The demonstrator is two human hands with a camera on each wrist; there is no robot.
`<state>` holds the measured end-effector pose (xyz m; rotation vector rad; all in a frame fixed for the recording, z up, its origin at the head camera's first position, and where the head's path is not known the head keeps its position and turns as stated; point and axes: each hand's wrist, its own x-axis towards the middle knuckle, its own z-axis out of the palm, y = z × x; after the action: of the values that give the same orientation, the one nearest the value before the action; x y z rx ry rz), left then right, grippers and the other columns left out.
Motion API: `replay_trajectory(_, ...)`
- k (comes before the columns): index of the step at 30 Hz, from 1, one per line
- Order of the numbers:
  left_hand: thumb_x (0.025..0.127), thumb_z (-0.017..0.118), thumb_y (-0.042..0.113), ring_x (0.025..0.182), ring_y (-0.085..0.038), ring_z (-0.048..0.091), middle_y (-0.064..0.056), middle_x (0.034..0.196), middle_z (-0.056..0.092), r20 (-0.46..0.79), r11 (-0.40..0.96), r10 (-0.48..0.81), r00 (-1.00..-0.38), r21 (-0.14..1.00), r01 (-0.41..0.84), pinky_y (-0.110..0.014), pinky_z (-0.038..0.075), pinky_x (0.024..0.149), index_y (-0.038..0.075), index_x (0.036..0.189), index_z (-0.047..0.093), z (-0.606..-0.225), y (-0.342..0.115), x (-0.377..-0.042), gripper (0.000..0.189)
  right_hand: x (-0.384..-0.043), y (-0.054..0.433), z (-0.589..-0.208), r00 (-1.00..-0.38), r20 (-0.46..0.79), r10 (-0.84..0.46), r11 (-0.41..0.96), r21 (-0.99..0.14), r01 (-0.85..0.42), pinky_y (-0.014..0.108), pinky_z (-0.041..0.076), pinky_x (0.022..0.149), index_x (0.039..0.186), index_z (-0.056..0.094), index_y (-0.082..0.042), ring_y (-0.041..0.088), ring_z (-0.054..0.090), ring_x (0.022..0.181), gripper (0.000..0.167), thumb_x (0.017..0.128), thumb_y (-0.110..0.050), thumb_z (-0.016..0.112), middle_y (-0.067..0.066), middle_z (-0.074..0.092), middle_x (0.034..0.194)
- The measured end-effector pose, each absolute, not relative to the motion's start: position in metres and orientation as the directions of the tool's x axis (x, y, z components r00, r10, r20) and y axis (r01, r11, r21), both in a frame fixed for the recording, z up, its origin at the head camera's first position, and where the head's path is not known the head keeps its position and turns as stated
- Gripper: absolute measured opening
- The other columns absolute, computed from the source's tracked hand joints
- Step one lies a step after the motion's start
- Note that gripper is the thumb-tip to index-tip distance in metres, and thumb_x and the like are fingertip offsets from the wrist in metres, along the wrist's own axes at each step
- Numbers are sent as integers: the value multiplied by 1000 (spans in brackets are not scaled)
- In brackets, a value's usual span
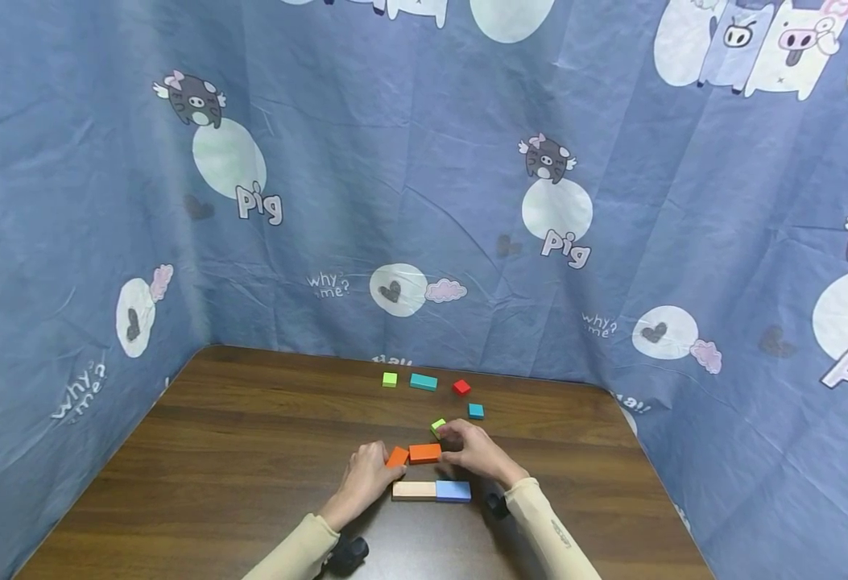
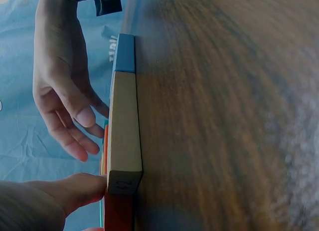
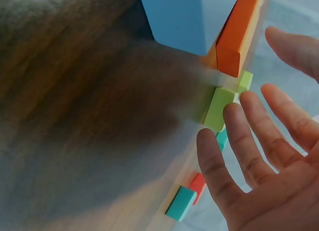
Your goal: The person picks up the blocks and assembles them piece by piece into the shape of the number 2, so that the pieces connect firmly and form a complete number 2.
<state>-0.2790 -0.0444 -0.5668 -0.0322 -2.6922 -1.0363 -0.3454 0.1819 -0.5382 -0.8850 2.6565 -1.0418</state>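
On the near part of the table (image 1: 250,451), a beige block (image 1: 414,490) and blue block (image 1: 453,490) already lie end to end. Just beyond, the left hand (image 1: 362,477) has its grip pinched on a tilted orange block (image 1: 398,457), not yet in line with the straight orange block (image 1: 425,453) to its right. The right hand (image 1: 477,451) holds nothing, fingers spread. Farther off, five remain scattered: near green block (image 1: 438,424), far green block (image 1: 390,379), long teal block (image 1: 424,382), red block (image 1: 461,387), small blue-teal block (image 1: 475,411).

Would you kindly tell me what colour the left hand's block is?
The block is orange, best seen in the head view.
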Motion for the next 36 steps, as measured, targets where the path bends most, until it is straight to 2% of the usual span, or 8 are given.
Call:
replay_trajectory(11, 68, 82, 29, 53, -14, 46, 2, 60, 51, 214, 738, -71, -974, 669, 93, -27, 33, 48, 8, 68, 58, -566, -44, -282, 32, -350, 174, -539, -785, 41, -618, 635, -563, -529, 36, 49, 88, 120, 63, -7, 18, 60, 101, 44, 80, -17, 77, 6, 64, 117)
replay_trajectory(16, 69, 82, 29, 54, -14, 45, 1, 61, 51, 211, 733, -69, -975, 673, 94, -27, 33, 48, 8, 68, 57, -565, -44, -282, 33, -352, 171, -540, -789, 31, -614, 636, -573, -517, 35, 50, 88, 119, 63, -7, 17, 61, 100, 41, 81, -16, 77, 6, 65, 116)
replay_trajectory(24, 70, 82, 28, 54, -13, 45, 2, 62, 51, 201, 741, -58, -978, 666, 93, -27, 33, 48, 6, 69, 58, -567, -44, -280, 33, -353, 168, -546, -784, 17, -621, 640, -566, -519, 28, 49, 80, 110, 67, -11, 9, 58, 90, 31, 81, -16, 77, -1, 66, 104)
replay_trajectory(31, 69, 83, 29, 54, -13, 45, 2, 61, 51, 210, 740, -69, -975, 666, 91, -26, 33, 49, 7, 69, 58, -567, -44, -279, 33, -355, 168, -546, -799, 9, -601, 654, -569, -499, 25, 48, 77, 109, 68, -13, 8, 56, 87, 29, 81, -13, 76, -3, 65, 101)
replay_trajectory(36, 68, 83, 29, 55, -13, 46, 2, 61, 51, 205, 738, -80, -975, 670, 81, -27, 33, 49, 8, 68, 57, -566, -44, -279, 34, -359, 169, -545, -800, 25, -600, 659, -552, -511, 27, 48, 79, 109, 68, -12, 10, 57, 89, 28, 82, -13, 75, -2, 65, 102)
